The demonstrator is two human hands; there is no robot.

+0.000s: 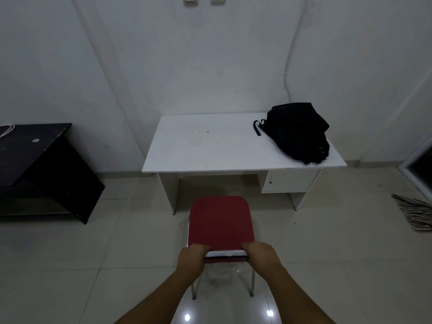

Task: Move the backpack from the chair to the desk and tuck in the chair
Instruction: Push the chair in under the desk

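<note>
A black backpack (297, 132) lies on the right end of the white desk (210, 146), its strap loop pointing left. The red-seated chair (221, 220) with metal legs stands on the floor in front of the desk's knee space, its seat bare and its front edge just short of the desk. My left hand (192, 259) grips the left end of the chair's backrest top and my right hand (263, 256) grips the right end. Both forearms reach in from the bottom of the view.
A black low table (35, 160) stands at the left against the wall. A striped cloth (416, 213) lies on the tiled floor at the right, near a dark doorway. The desk has a drawer cabinet (287, 181) under its right side. Open tiled floor surrounds the chair.
</note>
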